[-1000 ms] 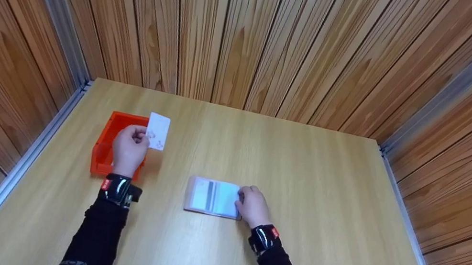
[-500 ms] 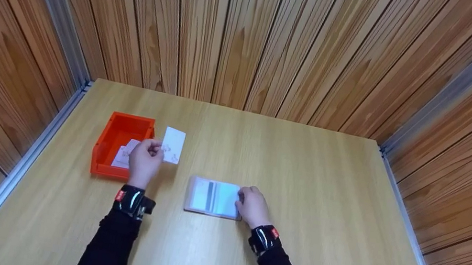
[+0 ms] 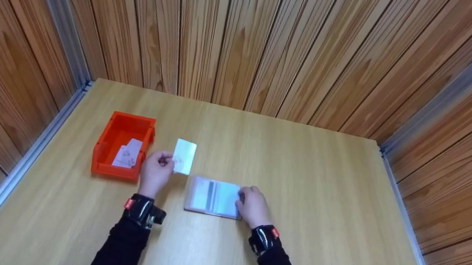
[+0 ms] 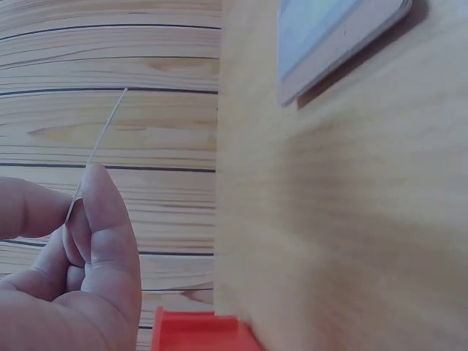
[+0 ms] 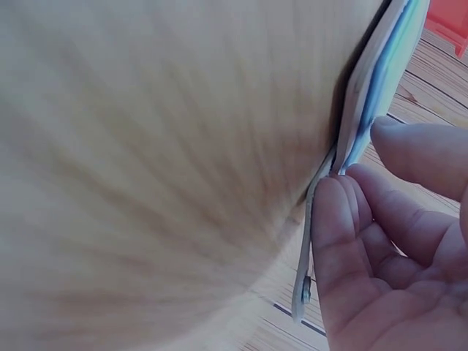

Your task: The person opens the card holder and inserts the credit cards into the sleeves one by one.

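Observation:
My left hand (image 3: 156, 174) pinches a white card (image 3: 183, 156) with a faint print near its lower end, held above the table and apart from other things. The left wrist view shows that card edge-on, as a thin line between thumb and fingers. An opened card holder (image 3: 214, 198) with clear sleeves lies flat at the middle of the table. My right hand (image 3: 254, 207) holds its right edge, thumb on the sleeve and fingers at the cover. A strap with a snap button (image 5: 306, 281) sticks out beside those fingers in the right wrist view.
An orange bin (image 3: 114, 172) stands on the table left of my left hand. Several printed white cards (image 3: 127, 153) lie inside it. Wood-plank walls (image 3: 243, 36) enclose the table (image 3: 327, 192) at the back and sides.
My left hand has carried the card from over the bin rightward and toward me, closer to the card holder. Cards in the bin have come into sight. The right hand stays put.

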### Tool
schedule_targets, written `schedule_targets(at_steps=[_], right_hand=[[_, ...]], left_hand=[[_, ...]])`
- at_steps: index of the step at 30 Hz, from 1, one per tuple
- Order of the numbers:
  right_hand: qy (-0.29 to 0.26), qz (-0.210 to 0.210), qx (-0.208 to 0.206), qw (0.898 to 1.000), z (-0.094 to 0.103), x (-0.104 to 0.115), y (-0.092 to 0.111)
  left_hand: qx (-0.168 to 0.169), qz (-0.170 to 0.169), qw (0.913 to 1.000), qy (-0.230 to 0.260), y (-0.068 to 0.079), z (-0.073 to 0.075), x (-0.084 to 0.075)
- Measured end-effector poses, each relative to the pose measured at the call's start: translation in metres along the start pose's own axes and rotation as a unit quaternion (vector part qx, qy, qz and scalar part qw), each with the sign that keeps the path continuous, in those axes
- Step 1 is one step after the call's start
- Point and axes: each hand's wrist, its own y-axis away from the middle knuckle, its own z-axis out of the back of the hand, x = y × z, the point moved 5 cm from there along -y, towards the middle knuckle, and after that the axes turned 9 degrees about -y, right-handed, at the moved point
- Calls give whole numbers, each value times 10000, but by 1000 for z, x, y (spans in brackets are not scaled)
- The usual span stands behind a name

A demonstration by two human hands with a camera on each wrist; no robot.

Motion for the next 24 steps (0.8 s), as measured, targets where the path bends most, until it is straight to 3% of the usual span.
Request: schedule_targets(at_steps=[6,17,24], right_hand=[[-160,-57,-86,9998,2,0,1],[-581,-211,-296,9976,6,3,-1],[-897,10,-489,9948,12,14,-3]], left_hand=[[214,252,9994,132,8,-12,5],[330,306,9958,803,23,-34,4],[293,184,9975,609,33,-45,-1]])
